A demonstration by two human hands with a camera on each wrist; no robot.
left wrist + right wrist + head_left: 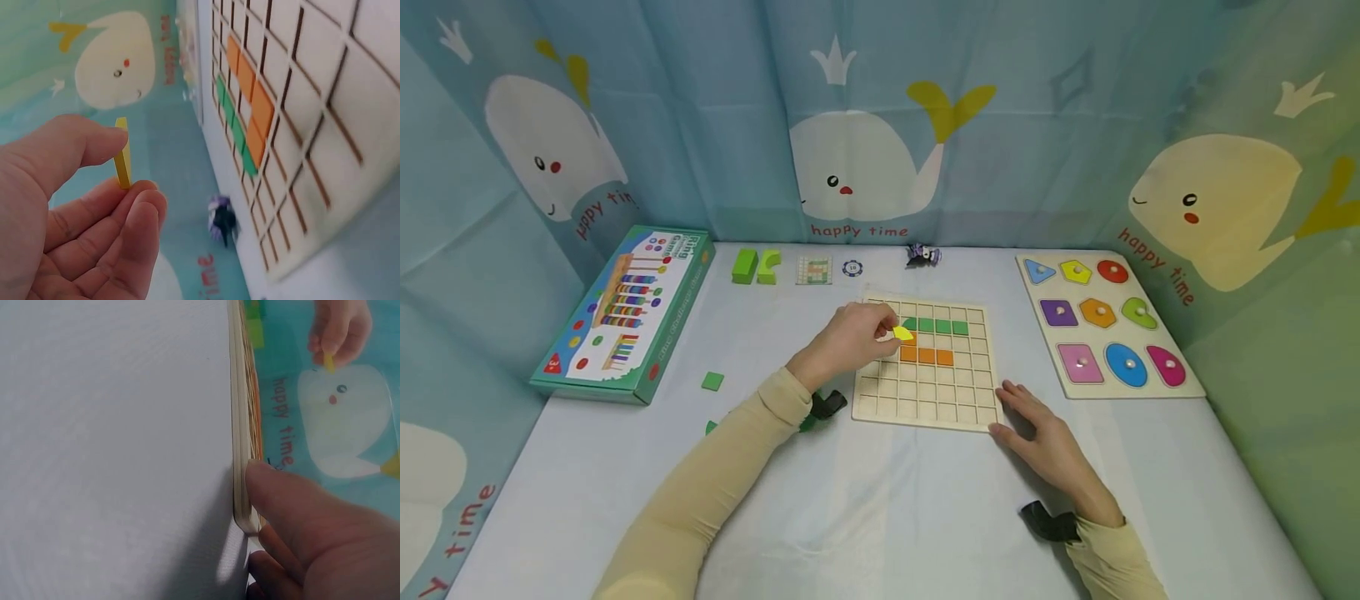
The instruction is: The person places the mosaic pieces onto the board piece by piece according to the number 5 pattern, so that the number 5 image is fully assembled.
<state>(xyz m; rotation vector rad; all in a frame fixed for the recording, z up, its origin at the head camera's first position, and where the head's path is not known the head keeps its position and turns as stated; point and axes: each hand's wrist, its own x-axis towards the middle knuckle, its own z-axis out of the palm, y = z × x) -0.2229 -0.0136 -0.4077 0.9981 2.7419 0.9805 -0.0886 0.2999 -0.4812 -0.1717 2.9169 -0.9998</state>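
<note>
My left hand (856, 340) pinches a small yellow tile (123, 156) between thumb and fingertips, held up off the square-grid wooden board (925, 402). The tile shows edge-on in the left wrist view. In the grid, a row of green tiles (943, 327) lies beyond several orange tiles (927, 356); my fingers and the yellow tile partly hide the left end. My right hand (1043, 435) rests at the board's near right corner. In the right wrist view its thumb (275, 487) touches the board's edge, with the other fingers partly hidden below.
A loose green tile (712, 381) lies left of the board, with more green pieces partly under my left arm. A boxed game (625, 317) lies far left, a shape puzzle (1097, 333) right. Green blocks (745, 266), a pattern card (814, 270), a round chip (852, 268) and a small dark figure (922, 256) line the back.
</note>
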